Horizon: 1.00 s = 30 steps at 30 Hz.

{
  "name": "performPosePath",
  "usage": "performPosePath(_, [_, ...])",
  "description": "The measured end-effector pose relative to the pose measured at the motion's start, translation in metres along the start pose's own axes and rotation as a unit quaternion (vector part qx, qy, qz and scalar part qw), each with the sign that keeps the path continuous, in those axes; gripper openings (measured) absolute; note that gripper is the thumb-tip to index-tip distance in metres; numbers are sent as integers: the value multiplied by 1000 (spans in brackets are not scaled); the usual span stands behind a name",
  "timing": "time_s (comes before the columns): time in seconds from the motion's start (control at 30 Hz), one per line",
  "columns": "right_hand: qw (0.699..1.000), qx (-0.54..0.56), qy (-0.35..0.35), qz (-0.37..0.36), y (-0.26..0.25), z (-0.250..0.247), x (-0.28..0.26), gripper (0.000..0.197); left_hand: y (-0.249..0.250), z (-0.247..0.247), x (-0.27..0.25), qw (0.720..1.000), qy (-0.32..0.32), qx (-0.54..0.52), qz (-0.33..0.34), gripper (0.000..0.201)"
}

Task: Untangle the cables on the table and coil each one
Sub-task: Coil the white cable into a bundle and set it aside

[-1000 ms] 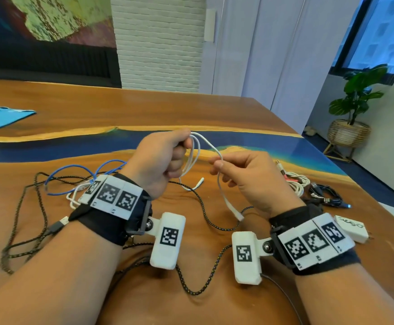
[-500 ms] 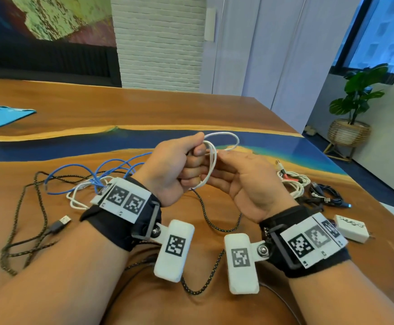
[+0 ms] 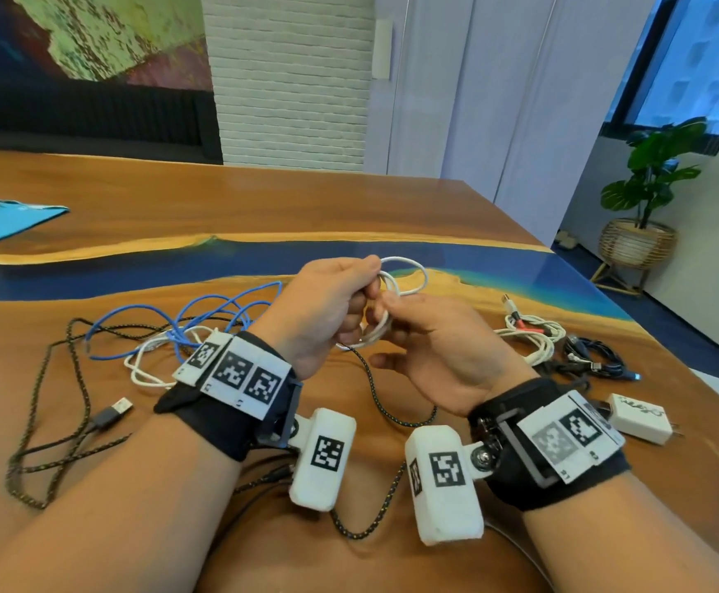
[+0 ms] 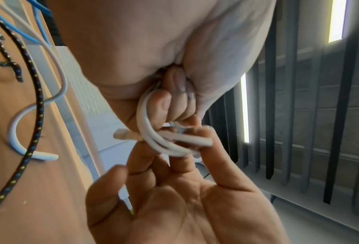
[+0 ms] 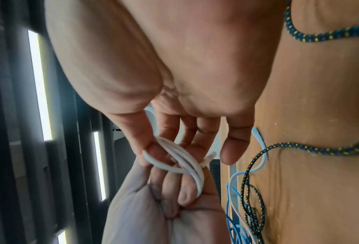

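Wood and blue resin make up the table (image 3: 263, 207), spread with loose cables. Largest is the black braided cable (image 3: 71, 421), trailing from the left edge under both wrists; a blue cable (image 3: 203, 306) and another white cable (image 3: 144, 370) tangle beyond the left wrist. At right lie a coiled white bundle (image 3: 533, 336), a black bundle (image 3: 593, 357) and a white charger (image 3: 640, 421). Above the table's middle, the left hand (image 3: 319, 310) curls its fingers (image 4: 174, 105) tightly round the white cable coil (image 3: 396, 284), whose loops stand roughly upright. The right hand (image 3: 443, 348) has fingers loosely spread, its thumb and fingertips (image 5: 151, 148) touching the loops.
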State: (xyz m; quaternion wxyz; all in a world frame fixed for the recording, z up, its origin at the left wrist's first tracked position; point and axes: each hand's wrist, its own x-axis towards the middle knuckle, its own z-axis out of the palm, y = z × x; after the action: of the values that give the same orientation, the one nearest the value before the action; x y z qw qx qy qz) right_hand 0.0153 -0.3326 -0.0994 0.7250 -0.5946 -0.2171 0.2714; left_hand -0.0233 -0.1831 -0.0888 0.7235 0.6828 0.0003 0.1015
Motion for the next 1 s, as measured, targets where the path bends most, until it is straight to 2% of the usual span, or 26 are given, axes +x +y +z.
performPosePath(0.1, [1000,-13,-12,-14,2,-1,1,24,2,1,-2,1000,-13,11,-3,41])
performPosePath(0.13, [999,-30,-2,-26,4,-1,2,27,3,0,-2,1000,-8,10,-1,40])
performPosePath(0.27, [990,-93,76,-69,5,-7,7,13,4,-2,-1,1000,-2,-17,12,40])
performPosePath(0.33, [990,-95,79,-64,4,-7,8,11,3,1,-2,1000,-17,-17,15,40])
performPosePath(0.43, [996,-60,41,-42,1,-5,4,7,3,4,-4,999,-33,-18,17,40])
performPosePath(0.53, [998,-41,-26,-32,-1,-6,0,29,4,4,-5,999,-30,-16,13,38])
performPosePath(0.57, [997,-54,-32,-35,0,-5,1,30,4,4,-4,1000,-25,-14,12,38])
performPosePath(0.7, [992,-100,40,-68,6,3,4,13,1,4,-3,999,-20,-8,24,38])
performPosePath(0.77, [990,-85,77,-82,7,1,6,15,0,4,-2,999,-11,-10,31,39])
performPosePath(0.87, [990,-38,108,-88,5,-5,5,29,0,4,-1,999,-3,-20,48,39])
performPosePath(1.0, [976,-99,160,-114,1,-8,3,24,-1,5,-1,997,15,-35,65,38])
